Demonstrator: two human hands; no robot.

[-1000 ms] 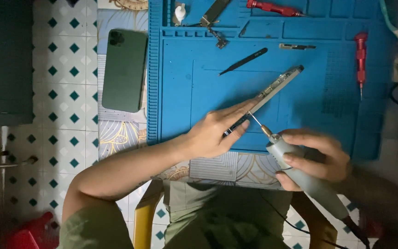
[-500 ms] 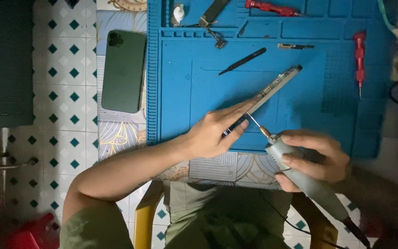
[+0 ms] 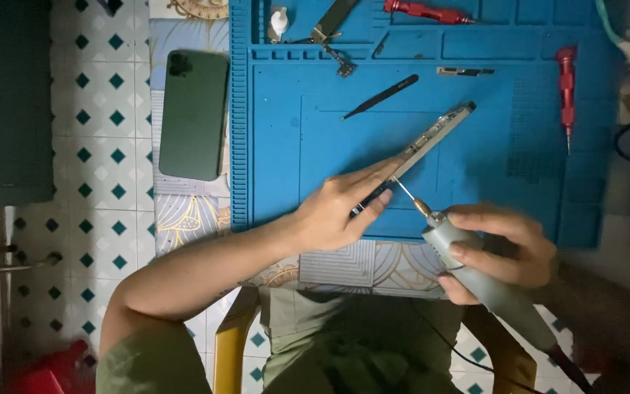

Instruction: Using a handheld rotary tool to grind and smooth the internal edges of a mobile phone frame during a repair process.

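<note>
Phone frame (image 3: 432, 138) stands on edge on the blue repair mat (image 3: 475, 197), left hand (image 3: 344, 211) clamped round its near end. Right hand (image 3: 501, 252) grips the grey rotary tool (image 3: 475, 270), bit tip (image 3: 397, 182) at the frame's edge (contact looks likely, can't confirm). Judgement: keep the bit shallow, brace both hands on the worktop, light pressure only.

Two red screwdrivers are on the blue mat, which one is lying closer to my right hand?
The red screwdriver lying lengthwise down the mat's right side; the other screwdriver lies crosswise along the top edge, farther from the right hand.
</note>
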